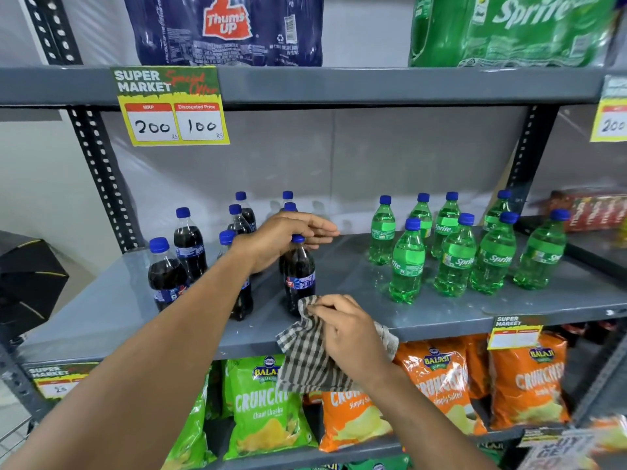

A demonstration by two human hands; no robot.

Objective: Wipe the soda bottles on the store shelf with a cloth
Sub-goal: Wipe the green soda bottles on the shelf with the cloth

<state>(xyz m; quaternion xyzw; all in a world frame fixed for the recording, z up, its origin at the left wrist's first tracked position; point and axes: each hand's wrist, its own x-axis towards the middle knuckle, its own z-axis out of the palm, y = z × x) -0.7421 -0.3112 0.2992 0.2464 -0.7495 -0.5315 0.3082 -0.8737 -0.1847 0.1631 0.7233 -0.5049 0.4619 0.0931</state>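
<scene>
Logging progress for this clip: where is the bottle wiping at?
Done: nothing shows as finished; wiped and unwiped bottles look alike. In hand: the left hand steadies one dark cola bottle near its cap, while the right hand presses the checked cloth at its base. Left: the other cola bottles behind it and the green Sprite bottles, all untouched right now.

price tag (173, 106), green chip bags (264, 408), orange chip bags (441, 385)
</scene>
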